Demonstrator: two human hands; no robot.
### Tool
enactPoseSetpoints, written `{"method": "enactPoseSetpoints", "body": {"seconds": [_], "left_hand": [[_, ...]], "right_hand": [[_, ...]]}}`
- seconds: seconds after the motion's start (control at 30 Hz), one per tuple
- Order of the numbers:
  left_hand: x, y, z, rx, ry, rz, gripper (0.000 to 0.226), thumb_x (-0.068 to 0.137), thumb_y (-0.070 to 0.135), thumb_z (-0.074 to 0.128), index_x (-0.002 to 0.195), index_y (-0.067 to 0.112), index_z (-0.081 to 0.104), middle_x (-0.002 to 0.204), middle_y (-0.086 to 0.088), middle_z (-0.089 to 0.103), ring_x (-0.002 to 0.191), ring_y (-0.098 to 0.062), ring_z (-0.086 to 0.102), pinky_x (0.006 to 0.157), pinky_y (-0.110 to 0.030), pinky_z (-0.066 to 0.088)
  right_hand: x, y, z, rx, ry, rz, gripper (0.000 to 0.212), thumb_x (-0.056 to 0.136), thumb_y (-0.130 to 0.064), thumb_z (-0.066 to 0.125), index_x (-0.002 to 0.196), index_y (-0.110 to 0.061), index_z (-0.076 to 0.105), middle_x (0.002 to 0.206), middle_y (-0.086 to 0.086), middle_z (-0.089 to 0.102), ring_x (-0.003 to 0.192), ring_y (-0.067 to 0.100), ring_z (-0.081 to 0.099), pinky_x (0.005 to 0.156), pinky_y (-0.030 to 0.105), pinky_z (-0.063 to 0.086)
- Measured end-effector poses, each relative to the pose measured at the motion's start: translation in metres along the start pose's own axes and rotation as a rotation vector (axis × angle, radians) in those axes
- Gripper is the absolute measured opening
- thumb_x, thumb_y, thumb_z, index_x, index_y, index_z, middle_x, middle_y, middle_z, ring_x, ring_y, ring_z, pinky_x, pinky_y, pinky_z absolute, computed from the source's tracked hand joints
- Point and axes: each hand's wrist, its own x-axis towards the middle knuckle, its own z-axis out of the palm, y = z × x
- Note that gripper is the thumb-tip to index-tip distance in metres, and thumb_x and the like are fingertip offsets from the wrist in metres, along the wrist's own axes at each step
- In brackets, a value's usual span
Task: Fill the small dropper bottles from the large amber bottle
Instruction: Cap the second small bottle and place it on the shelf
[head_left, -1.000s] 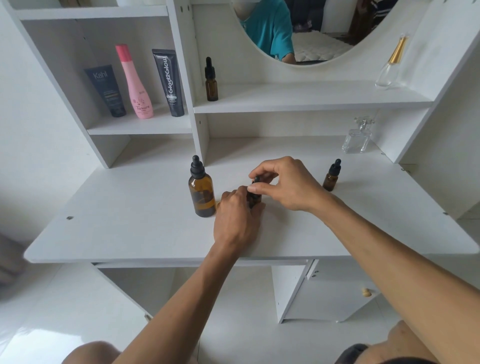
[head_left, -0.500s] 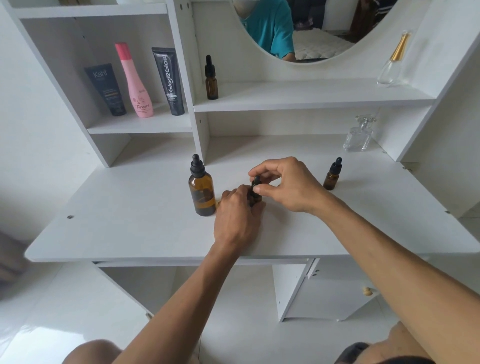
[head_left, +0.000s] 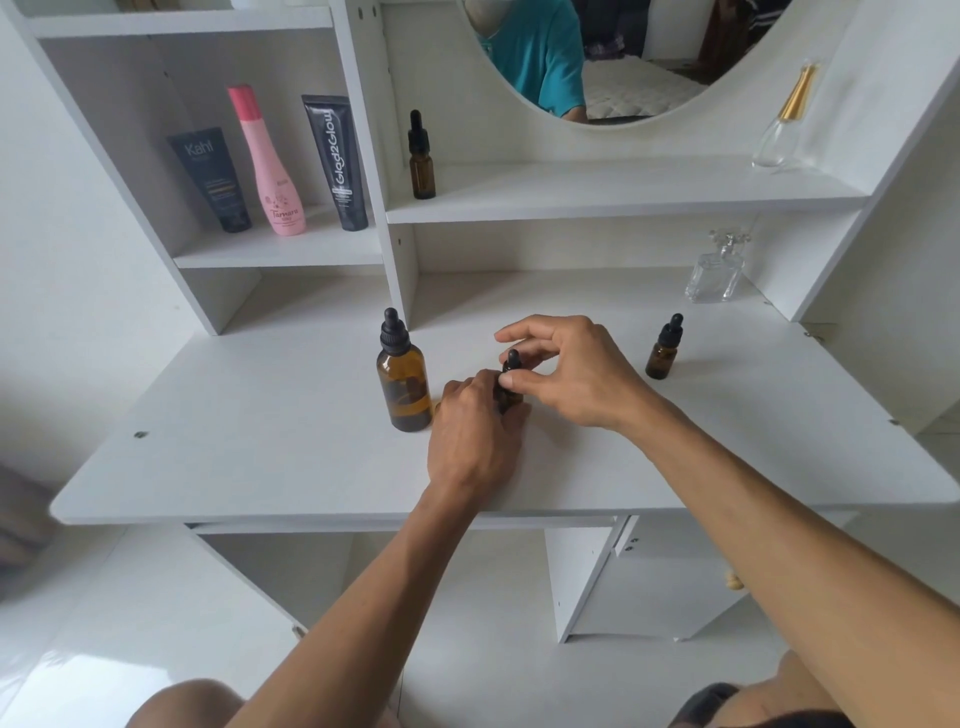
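The left hand (head_left: 475, 431) grips a small dropper bottle (head_left: 509, 397) on the bench (head_left: 260, 441); right-hand fingers (head_left: 514, 383) pinch its cap (head_left: 511, 362). A slipped twist could knock over the large amber bottle (head_left: 404, 387) just beside the left fingers.

Both forearms are bare; the mirror reflection (head_left: 540, 57) shows a teal shirt.

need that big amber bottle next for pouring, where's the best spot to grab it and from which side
Probably grip the large amber bottle around its wide cylindrical body, below the shoulder, not by the narrow black dropper cap. It stands upright on the desk. Come from its left, where the desk is open; the left hand holding the small dropper bottle crowds its right side.
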Motion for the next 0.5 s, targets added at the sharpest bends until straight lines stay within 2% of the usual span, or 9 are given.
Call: {"method": "enactPoseSetpoints", "body": {"seconds": [0.1,0.2,0.33,0.5], "left_hand": [[-0.0002,0.0007,-0.001,0.007,0.001,0.003,0.02,0.09,0.029,0.065,0.103,0.014,0.064,0.095,-0.005,0.069,0.092,-0.024,0.053,0.071,-0.038,0.045],[-0.0008,0.0018,-0.0026,-0.002,0.0,0.001,0.02,0.089,0.027,0.066,0.103,0.013,0.064,0.095,-0.006,0.069,0.093,-0.026,0.054,0.074,-0.04,0.047],[-0.0007,0.0028,-0.0022,-0.004,0.001,-0.011,0.018,0.088,0.028,0.066,0.099,0.013,0.063,0.093,-0.006,0.069,0.092,-0.024,0.052,0.07,-0.036,0.044],[-0.0006,0.0024,-0.0017,0.002,0.001,-0.021,0.018,0.088,0.029,0.067,0.098,0.014,0.062,0.091,-0.006,0.069,0.091,-0.024,0.052,0.069,-0.036,0.043]], "right_hand": [[-0.0008,-0.001,-0.0002,-0.007,-0.017,-0.011,0.037,0.084,-0.015,0.078,0.118,-0.024,0.071,0.097,-0.01,0.075,0.098,0.003,0.068,0.081,0.006,0.044],[-0.0012,0.0011,0.0026,-0.002,0.028,-0.021,0.034,0.082,-0.016,0.081,0.114,-0.022,0.072,0.095,-0.009,0.075,0.097,0.004,0.07,0.087,0.016,0.05],[0.0004,0.0063,0.0074,0.01,0.078,-0.024,0.03,0.079,-0.02,0.084,0.106,-0.022,0.074,0.094,-0.008,0.077,0.092,0.008,0.071,0.077,0.018,0.052],[0.0014,0.0085,0.0084,0.013,0.082,-0.018,0.029,0.078,-0.023,0.085,0.105,-0.022,0.074,0.093,-0.009,0.076,0.086,0.01,0.069,0.068,0.006,0.045]]}}
